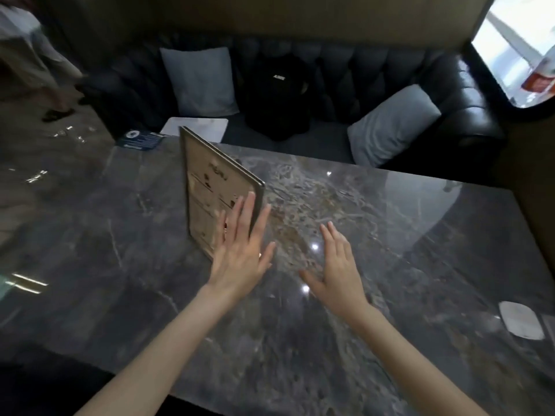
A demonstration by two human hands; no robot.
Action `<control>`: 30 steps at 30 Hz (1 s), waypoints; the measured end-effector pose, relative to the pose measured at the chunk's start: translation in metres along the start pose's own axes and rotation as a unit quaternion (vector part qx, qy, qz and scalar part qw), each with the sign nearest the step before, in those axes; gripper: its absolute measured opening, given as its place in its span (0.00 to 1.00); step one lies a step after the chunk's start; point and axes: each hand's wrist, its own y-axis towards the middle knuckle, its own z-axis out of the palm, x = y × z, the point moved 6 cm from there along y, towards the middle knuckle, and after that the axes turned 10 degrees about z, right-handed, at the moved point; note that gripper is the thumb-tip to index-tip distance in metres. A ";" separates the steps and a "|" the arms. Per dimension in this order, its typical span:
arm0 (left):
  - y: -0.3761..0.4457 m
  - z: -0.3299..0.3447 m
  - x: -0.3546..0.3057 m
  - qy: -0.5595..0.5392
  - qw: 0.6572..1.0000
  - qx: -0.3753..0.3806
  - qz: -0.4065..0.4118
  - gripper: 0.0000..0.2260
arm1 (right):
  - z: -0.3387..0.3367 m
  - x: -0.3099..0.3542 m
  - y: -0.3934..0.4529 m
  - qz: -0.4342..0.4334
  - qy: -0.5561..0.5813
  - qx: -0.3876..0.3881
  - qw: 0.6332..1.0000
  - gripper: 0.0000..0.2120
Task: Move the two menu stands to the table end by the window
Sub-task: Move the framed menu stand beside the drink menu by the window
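A tall beige menu stand (pixel 207 187) with a metal frame stands upright on the dark marble table (pixel 390 235), left of centre. My left hand (pixel 240 247) is open with fingers spread, right beside the stand's near right edge, its fingertips overlapping the printed face. My right hand (pixel 339 265) hovers flat and open over the bare tabletop to the right, holding nothing. A small dark blue card stand (pixel 141 139) sits at the far left corner of the table. The window (pixel 522 49) is at the upper right.
A black tufted sofa (pixel 450 94) runs behind the table with two grey cushions (pixel 199 81) and a black backpack (pixel 276 97). A white flat sheet (pixel 195 126) lies on the seat. A white object (pixel 521 322) rests at the table's right edge. A person's legs (pixel 45 79) are at far left.
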 end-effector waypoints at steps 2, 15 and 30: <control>-0.009 0.000 0.039 0.012 0.999 0.004 -0.032 0.29 | 0.021 0.025 0.008 -0.007 0.014 0.012 1.000 0.40; -0.022 0.095 0.211 -0.239 0.914 0.145 -0.295 0.31 | 0.108 0.078 0.033 0.134 0.265 0.016 0.955 0.28; -0.013 0.143 0.232 -0.661 0.674 0.087 -0.317 0.18 | 0.101 0.072 0.037 0.195 0.257 0.083 0.943 0.11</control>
